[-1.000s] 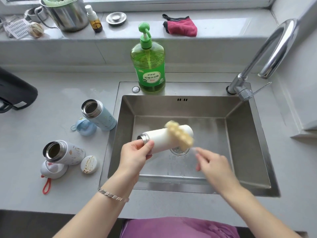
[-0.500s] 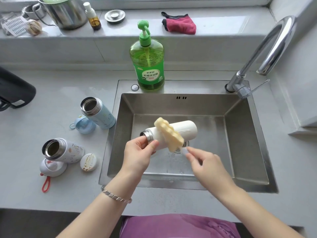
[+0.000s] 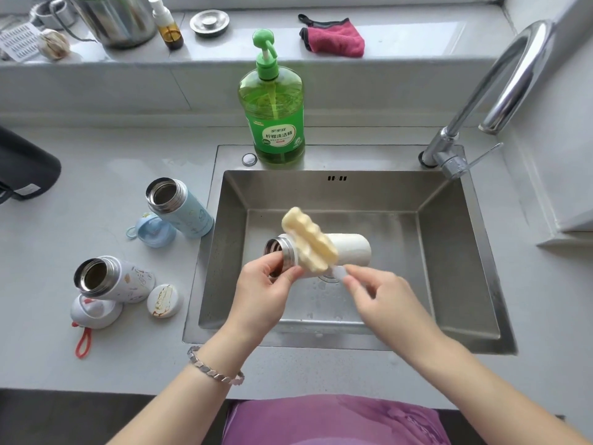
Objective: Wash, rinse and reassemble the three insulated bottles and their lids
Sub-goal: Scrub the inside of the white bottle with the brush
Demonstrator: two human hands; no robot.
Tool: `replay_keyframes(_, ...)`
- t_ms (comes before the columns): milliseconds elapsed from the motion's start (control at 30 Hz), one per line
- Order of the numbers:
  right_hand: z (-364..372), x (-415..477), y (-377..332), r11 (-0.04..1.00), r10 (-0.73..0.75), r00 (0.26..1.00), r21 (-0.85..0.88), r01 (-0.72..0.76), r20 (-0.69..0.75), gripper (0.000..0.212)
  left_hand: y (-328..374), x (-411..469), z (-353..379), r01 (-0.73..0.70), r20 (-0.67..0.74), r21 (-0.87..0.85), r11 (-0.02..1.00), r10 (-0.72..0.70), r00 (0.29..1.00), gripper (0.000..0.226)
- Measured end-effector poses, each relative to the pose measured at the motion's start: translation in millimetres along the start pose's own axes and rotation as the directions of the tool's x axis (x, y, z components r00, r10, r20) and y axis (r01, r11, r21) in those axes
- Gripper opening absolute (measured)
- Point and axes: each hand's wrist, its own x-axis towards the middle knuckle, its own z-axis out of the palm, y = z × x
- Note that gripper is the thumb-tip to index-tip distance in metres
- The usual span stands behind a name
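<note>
Over the steel sink [image 3: 449,252], my left hand [image 3: 266,290] grips the open steel mouth of a white bottle [image 3: 348,248] held on its side. My right hand [image 3: 382,300] pinches the clear handle of a yellow sponge brush [image 3: 308,239], whose head lies across the bottle near its neck. On the counter to the left, a blue bottle [image 3: 179,207] stands open with its blue lid [image 3: 154,231] beside it. A white patterned bottle [image 3: 112,279] lies open beside a white lid with a red loop [image 3: 94,311] and a small round cap [image 3: 163,300].
A green dish soap pump bottle [image 3: 272,107] stands behind the sink. The tap [image 3: 500,88] arches at the back right. On the sill sit a red cloth [image 3: 333,38], a steel pot [image 3: 115,17], a small amber bottle [image 3: 170,27] and a metal strainer plug [image 3: 209,22].
The sponge brush has slid along the white bottle from its base end toward its neck. My right hand has followed to the left, and the bottle's mouth has tipped up slightly.
</note>
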Motion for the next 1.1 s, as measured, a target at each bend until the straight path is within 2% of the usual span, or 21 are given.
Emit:
replay_keyframes(133,-16,20,15,0.983,0.144,0.989,-0.107,-0.147,-0.03,0.025,-1,-2,-2,-0.037,0.012,0.066,0.997,0.036,0.999,0.016)
replay_keyframes(267,-6,11,2,0.992,0.004,0.999,-0.129,0.003,0.052,0.024,-1,-3,-1,-0.04,0.027,0.129,0.991,0.037,0.999,0.019)
replay_keyframes(433,-20,25,12,0.973,0.125,0.992,-0.196,-0.119,0.017,0.024,0,-5,-4,-0.079,0.002,0.126,0.989,0.079,0.997,0.014)
replay_keyframes(567,-3,13,3,0.993,-0.002,0.999,-0.115,0.008,0.049,0.027,-5,-6,-3,-0.059,0.017,0.124,0.991,0.057,0.998,0.016)
replay_keyframes(700,-19,21,14,0.97,0.153,0.986,-0.199,-0.137,0.064,0.027,-10,-7,-7,-0.045,0.013,0.106,0.993,0.044,0.999,0.013)
replay_keyframes(767,-12,19,9,0.983,0.087,0.992,-0.168,-0.07,0.092,0.025,-6,-8,-5,-0.052,0.041,0.117,0.992,0.047,0.998,0.011)
replay_keyframes(867,-8,17,3,0.994,0.015,0.996,-0.111,-0.006,0.085,0.024,-1,-9,-4,-0.085,0.061,0.1,0.991,0.079,0.995,0.02)
replay_keyframes(967,-29,33,37,0.953,0.229,0.971,-0.216,-0.21,0.065,0.026,-1,-8,-9,-0.142,0.042,0.088,0.986,0.139,0.989,0.025)
replay_keyframes(1000,-34,36,49,0.937,0.315,0.947,-0.182,-0.299,0.068,0.028,-2,-8,-11,-0.157,0.045,0.074,0.985,0.154,0.987,0.027)
replay_keyframes(1067,-36,37,61,0.888,0.44,0.888,0.08,-0.452,0.131,0.028,-3,-6,-14,-0.16,0.068,-0.021,0.987,0.161,0.985,0.028)
replay_keyframes(1100,-34,38,61,0.828,0.47,0.864,0.247,-0.503,0.182,0.029,-5,-5,-16,-0.155,0.078,-0.078,0.985,0.161,0.984,0.029)
